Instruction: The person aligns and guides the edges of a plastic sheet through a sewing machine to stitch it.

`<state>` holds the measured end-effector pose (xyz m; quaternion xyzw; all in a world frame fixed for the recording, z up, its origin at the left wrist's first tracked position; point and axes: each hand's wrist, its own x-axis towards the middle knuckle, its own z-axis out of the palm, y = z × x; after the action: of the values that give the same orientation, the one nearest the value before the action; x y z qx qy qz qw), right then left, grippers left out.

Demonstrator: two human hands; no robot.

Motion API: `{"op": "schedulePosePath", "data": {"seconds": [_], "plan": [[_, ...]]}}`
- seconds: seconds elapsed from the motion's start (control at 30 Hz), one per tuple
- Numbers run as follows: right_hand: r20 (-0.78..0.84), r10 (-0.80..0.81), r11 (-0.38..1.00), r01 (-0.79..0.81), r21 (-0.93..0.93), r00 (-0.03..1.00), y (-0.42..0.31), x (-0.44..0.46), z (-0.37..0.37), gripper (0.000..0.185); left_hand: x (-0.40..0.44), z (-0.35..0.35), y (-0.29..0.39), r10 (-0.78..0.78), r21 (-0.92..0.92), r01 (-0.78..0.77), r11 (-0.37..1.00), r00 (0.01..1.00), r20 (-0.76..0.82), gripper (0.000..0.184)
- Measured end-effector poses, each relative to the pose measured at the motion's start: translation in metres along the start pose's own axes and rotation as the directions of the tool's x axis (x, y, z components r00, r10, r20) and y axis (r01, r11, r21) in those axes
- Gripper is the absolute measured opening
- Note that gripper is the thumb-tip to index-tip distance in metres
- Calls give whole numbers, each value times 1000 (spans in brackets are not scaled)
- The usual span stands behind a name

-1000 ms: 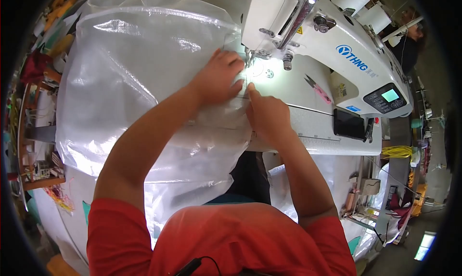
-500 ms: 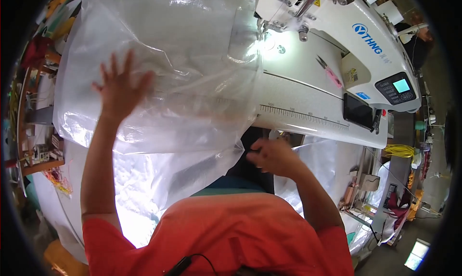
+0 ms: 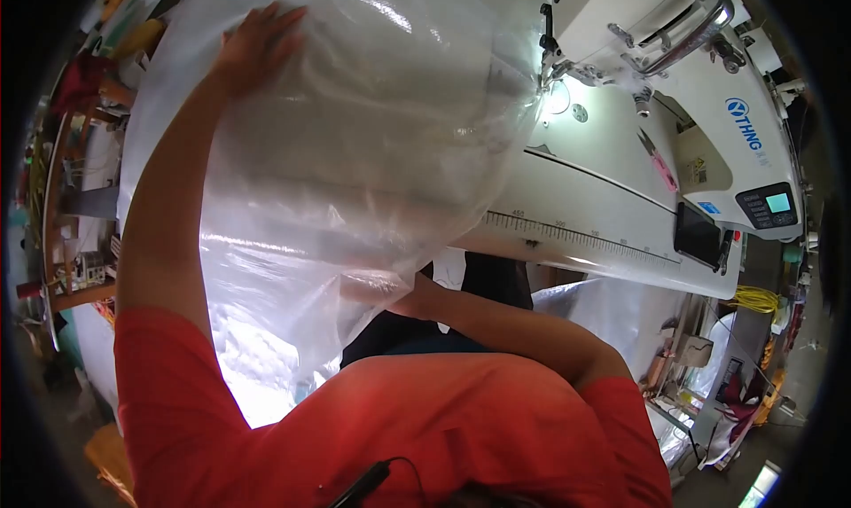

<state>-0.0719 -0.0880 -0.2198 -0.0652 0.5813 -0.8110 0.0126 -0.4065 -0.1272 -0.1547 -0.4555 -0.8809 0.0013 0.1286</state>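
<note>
A large, clear plastic sheet (image 3: 355,136) spreads over the sewing machine's bed and hangs down toward my lap in folds. My left hand (image 3: 263,47) lies on its far left part, fingers outstretched and the palm against the film. Low in the middle, my right hand (image 3: 415,297) reaches in at the sheet's hanging edge. The film covers its fingers, which show only faintly, so their grip is unclear. The white sewing machine (image 3: 612,60) stands at the right, its lit needle area at the sheet's right edge.
Pink-handled snips (image 3: 658,160) and a black phone-like device (image 3: 698,235) lie on the machine bed, near the control panel (image 3: 768,208). A printed ruler (image 3: 567,229) runs along the front edge. A wooden shelf (image 3: 84,293) stands left; yellow cord (image 3: 755,299) hangs right.
My left hand has moved farther away and come down flat on the sheet. My right hand has gone left, in under the sheet's edge. The view has shifted left.
</note>
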Motion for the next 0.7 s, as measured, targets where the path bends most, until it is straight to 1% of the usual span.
{"op": "schedulePosePath", "data": {"seconds": [0.03, 0.07, 0.1, 0.13, 0.17, 0.2, 0.23, 0.27, 0.3, 0.33, 0.37, 0.4, 0.43, 0.47, 0.5, 0.57, 0.6, 0.63, 0.67, 0.7], "plan": [[-92, 163, 987, -162, 14, 982, 2, -7, 4, 32, 5, 3, -2, 9, -1, -9, 1000, 1000, 2, 46], [-179, 319, 948, -317, 39, 931, 2, -14, 5, 31, 10, 4, -3, 42, -1, -42, 999, 998, -47, 44], [-181, 321, 947, -319, 44, 930, -1, -22, 9, 31, 10, 7, -6, 70, -1, -71, 997, 994, -88, 42], [-240, 437, 899, -408, 161, 867, -6, -31, 11, 29, 13, 14, -14, 73, 1, -73, 997, 994, -86, 42], [-282, 544, 835, -476, 276, 791, -11, -38, 10, 27, 18, 21, -25, 152, -37, -162, 986, 972, -181, 40], [-226, 599, 800, -584, 133, 768, -16, -48, 6, 23, 17, 24, -31, 223, -69, -251, 966, 935, -276, 39], [-227, 597, 802, -583, 133, 770, -22, -57, 5, 23, 14, 13, -22, 224, -67, -252, 965, 934, -277, 39], [-138, 537, 841, -541, 11, 832, -28, -65, 6, 21, 10, 2, -13, 192, 115, -174, 978, 966, -171, 36], [-30, 482, 870, -482, -101, 876, -32, -75, 9, 18, 1, -13, 0, 131, 301, -107, 948, 989, -63, 33], [-18, 446, 890, -446, -96, 895, -33, -79, 8, 13, -9, -33, 16, 206, 241, -156, 958, 958, -199, 32], [-7, 445, 891, -443, -93, 896, -30, -83, 9, 13, -24, -51, 37, 273, 192, -219, 957, 902, -334, 31], [-68, 344, 936, -348, -57, 937, -23, -87, 11, 12, -50, -69, 67, 224, -91, -267, 959, 917, -330, 33], [-130, 238, 969, -244, -31, 962, -20, -90, 11, 12, -83, -90, 100, 175, -364, -290, 885, 932, -316, 35], [-159, 312, 935, -333, -125, 937, -25, -91, 12, 13, -119, -115, 133, 210, -481, -324, 814, 938, -275, 42], [-144, 304, 938, -322, -125, 942, -25, -92, 12, 13, -155, -136, 160, 291, -405, -407, 819, 902, -318, 48], [-142, 258, 944, -280, -172, 956, -24, -93, 13, 15, -211, -133, 193, 237, -376, -305, 875, 947, -217, 45], [-178, 310, 925, -339, -171, 934, -29, -90, 17, 17, -218, -133, 195, 237, -361, -304, 882, 946, -220, 45], [-172, 298, 929, -327, -174, 939, -26, -92, 20, 17, -224, -134, 196, 98, -441, -100, 892, 995, -29, 39], [-210, 281, 946, -307, -104, 936, -20, -94, 20, 17, -229, -132, 199, -33, -482, 111, 869, 985, 168, 33], [-253, 263, 959, -281, -36, 931, -18, -95, 20, 17, -236, -124, 200, -29, -478, 100, 873, 988, 153, 33]]}}
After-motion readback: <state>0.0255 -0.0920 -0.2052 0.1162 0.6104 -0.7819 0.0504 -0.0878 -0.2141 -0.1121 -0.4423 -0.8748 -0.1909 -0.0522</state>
